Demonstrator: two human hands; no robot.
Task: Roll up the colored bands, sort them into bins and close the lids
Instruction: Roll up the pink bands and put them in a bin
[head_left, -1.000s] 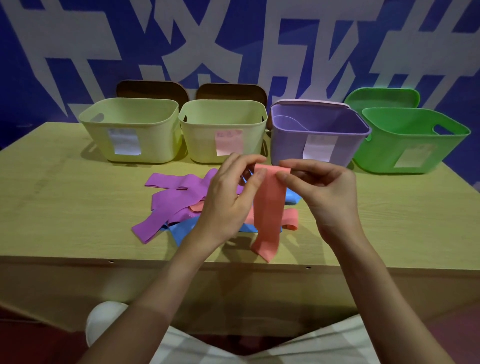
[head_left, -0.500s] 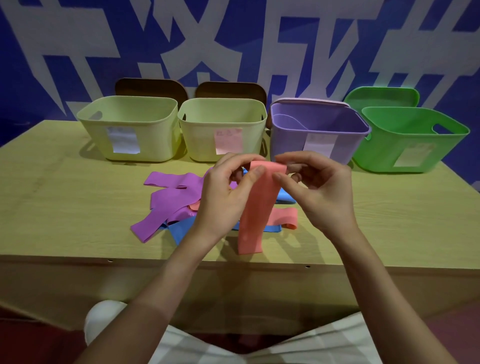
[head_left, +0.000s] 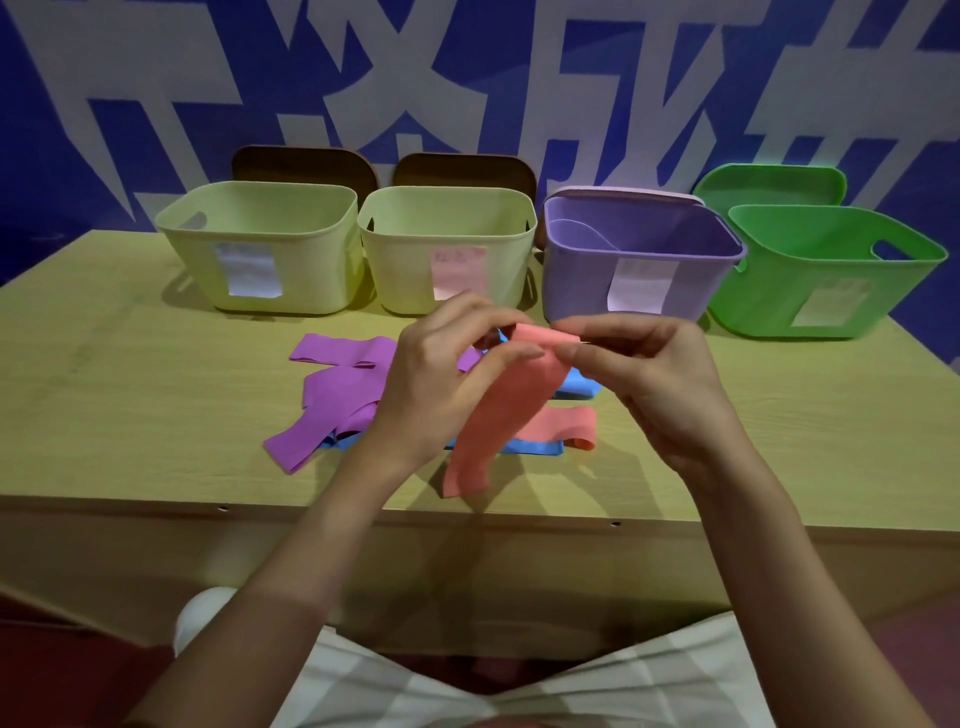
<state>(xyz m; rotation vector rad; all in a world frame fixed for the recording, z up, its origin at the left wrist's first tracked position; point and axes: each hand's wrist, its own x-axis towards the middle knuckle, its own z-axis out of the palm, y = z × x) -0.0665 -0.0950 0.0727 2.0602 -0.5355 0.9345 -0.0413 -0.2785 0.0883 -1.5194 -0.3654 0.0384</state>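
My left hand (head_left: 441, 379) and my right hand (head_left: 654, 379) pinch the top end of a pink band (head_left: 498, 415) above the table, its top edge curled over into a small roll. The rest of the band hangs down toward the table's front edge. Beneath my hands lies a heap of loose bands: purple bands (head_left: 337, 395), blue bands (head_left: 535, 447) and another pink band (head_left: 566, 426). Along the back stand a yellow-green bin (head_left: 260, 249), a second yellow-green bin (head_left: 447, 249), a purple bin (head_left: 644, 260) and a green bin (head_left: 831, 270), all uncovered.
The wooden table (head_left: 130, 389) has its front edge close to me. Two brown lids (head_left: 306, 166) lean behind the yellow-green bins, a green lid (head_left: 769, 187) behind the green bin, a pale lid behind the purple one. A blue wall with white characters rises behind.
The top end of the pink band has been curled further over between my fingers. Its hanging tail has shortened and swung left.
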